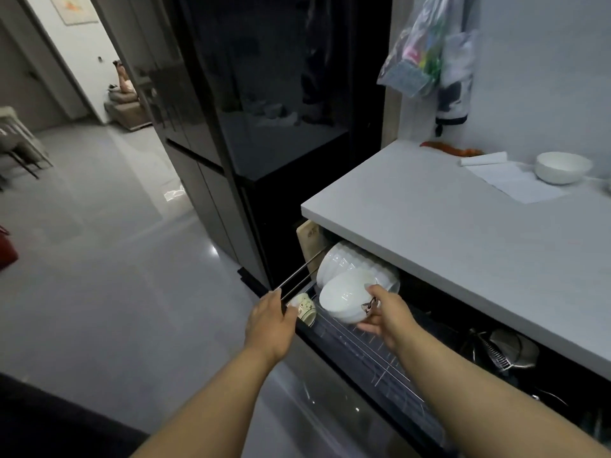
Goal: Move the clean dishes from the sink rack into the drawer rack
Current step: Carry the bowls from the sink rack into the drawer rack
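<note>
Tipping that white bowl (347,297) against the stacked bowls (353,262) in the drawer rack (370,352) could chip it or let it roll, since your right hand (385,314) only pinches its rim, thumb over, fingers under. Your left hand (269,322) reaches forward, fingers curled round the small patterned cup (304,309) at the rack's front corner.
</note>
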